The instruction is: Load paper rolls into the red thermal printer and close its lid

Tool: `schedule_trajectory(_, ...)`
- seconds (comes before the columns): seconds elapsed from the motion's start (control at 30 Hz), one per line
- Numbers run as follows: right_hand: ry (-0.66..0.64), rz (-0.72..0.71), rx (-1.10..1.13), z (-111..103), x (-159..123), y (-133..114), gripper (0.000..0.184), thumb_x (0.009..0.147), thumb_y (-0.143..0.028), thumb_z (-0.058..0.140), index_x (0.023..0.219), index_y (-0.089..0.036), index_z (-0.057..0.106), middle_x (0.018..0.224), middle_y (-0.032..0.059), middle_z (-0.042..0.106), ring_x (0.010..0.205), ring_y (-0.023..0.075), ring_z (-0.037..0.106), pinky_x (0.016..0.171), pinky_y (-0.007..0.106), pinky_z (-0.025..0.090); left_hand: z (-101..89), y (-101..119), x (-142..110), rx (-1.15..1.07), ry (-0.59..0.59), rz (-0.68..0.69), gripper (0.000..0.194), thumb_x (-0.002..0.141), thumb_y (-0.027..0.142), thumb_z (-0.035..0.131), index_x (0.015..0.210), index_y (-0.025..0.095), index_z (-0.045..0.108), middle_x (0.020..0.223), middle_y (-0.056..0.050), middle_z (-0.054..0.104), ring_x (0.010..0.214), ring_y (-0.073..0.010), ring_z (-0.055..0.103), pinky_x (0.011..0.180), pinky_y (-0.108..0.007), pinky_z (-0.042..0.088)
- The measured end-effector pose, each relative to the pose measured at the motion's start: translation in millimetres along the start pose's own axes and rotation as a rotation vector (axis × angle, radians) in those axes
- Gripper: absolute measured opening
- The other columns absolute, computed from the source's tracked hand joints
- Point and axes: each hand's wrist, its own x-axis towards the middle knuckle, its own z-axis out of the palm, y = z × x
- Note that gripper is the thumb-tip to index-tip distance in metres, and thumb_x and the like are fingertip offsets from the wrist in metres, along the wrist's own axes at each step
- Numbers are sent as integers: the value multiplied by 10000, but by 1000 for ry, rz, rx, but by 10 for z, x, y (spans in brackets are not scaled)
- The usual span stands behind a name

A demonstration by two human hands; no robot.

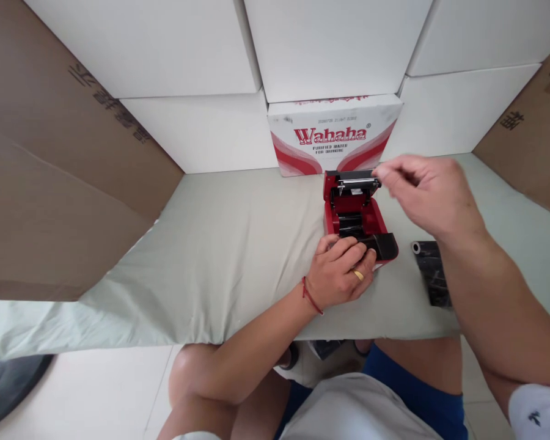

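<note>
Red-and-black label printer (387,246) on cloth-covered table (211,244), before Wahaha carton (334,137); lid (354,175) raised. Left hand (341,269): fingers bent, holding printer's front edge. Right hand (433,189): thumb and forefinger narrow, at lid's right corner; cannot tell whether pinching it. Black film roll (431,269) near right forearm.

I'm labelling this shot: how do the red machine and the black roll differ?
The red machine is boxy with its lid raised; the black roll is tubular, its core hollow. The left hand touches the machine; no hand holds the roll. Both rest on pale cloth.
</note>
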Motion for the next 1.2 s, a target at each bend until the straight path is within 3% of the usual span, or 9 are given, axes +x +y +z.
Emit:
schedule_trajectory(0.1,201,-57,-70,86,94,173,397,1057,-468,556,1287,-226,771,1226,124,787,1057,284,733,995,471,583,2,0,-11,11,-34,7,226,976,218,703,1200,197,723,1038,-64,812,1084,-220,730,1028,-420,433)
schedule_trajectory(0.2,78,-95,-58,252,104,307,464,1076,-461,504,1387,-204,732,1419,167,736,1309,316,682,1171,527,520,2,-9,-23,4,-36,21,233,973,220,710,1206,204,720,1038,-70,805,1082,-224,728,1022,-424,425)
schedule_trajectory(0.4,76,-111,53,219,-337,306,438,1135,-457,434,1232,-279,823,1291,86,822,1241,254,751,1125,438,570,-1,-22,-22,-3,-14,17,217,973,227,697,1190,230,705,1021,-56,824,1047,-225,744,1003,-426,450)
schedule_trajectory(0.53,59,-246,113,180,-638,423,365,1127,-363,484,1198,-277,831,1259,70,845,1234,248,775,1192,490,539,3,-28,-27,-20,-24,10,250,952,214,717,1200,243,697,1016,-51,820,1025,-225,750,970,-415,449)
schedule_trajectory(0.7,93,-330,245,349,-832,634,357,1108,-250,494,1142,-275,849,1188,64,864,1190,245,802,1168,527,556,11,-41,-23,-84,-24,-32,318,964,235,691,1281,255,672,1010,-46,815,994,-225,751,952,-404,475)
schedule_trajectory(0.8,142,-303,301,438,-874,686,379,1107,-261,484,1119,-285,862,1169,66,868,1181,257,804,1131,536,583,-17,-103,-3,-142,40,-124,375,1033,314,604,1398,233,629,1056,-74,822,1025,-234,765,959,-403,505)
schedule_trajectory(0.9,136,-270,314,461,-881,697,393,1113,-287,475,1118,-310,867,1167,53,868,1181,266,805,1149,562,576,-69,-225,-6,-212,67,-337,437,1098,369,496,1511,243,566,1210,-106,826,1154,-252,771,1067,-446,487)
schedule_trajectory(1.0,118,-266,338,442,-876,685,385,1116,-282,482,1149,-333,862,1187,41,865,1184,266,804,1165,575,568,-104,-349,-44,-283,38,-507,446,1129,373,432,1551,287,547,1191,-66,854,1207,-251,781,1193,-498,426)
schedule_trajectory(1.2,119,-270,348,406,-863,615,375,1114,-240,493,1142,-329,856,1157,44,869,1153,263,813,1117,566,595,-107,-452,-102,-326,-3,-536,375,1115,292,416,1367,313,693,1092,-8,878,1060,-216,821,1280,-523,368)
